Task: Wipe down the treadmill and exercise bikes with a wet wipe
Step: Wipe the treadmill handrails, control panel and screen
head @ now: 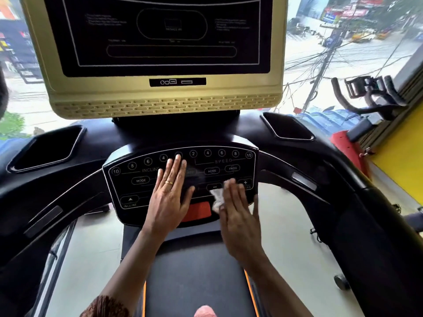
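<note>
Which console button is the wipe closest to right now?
The minus button, directly above the wet wipe under the right hand; HOME, PROG and MODE lie farther off.

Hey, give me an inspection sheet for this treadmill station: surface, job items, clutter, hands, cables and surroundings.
Surface: black control panel with incline and speed buttons; orange pad at its lower edge.
Job's things: white wet wipe crumpled on the panel; treadmill belt below; exercise bike at far right.
Clutter: nothing seen.
Hands: left hand lies flat on the panel, fingers straight, ring on one finger; right hand presses the wipe with straight fingers, blurred.
Cables: nothing seen on the machine; overhead wires outside.
Surroundings: gold-framed display, dark; window onto a street; yellow wall at right.
</note>
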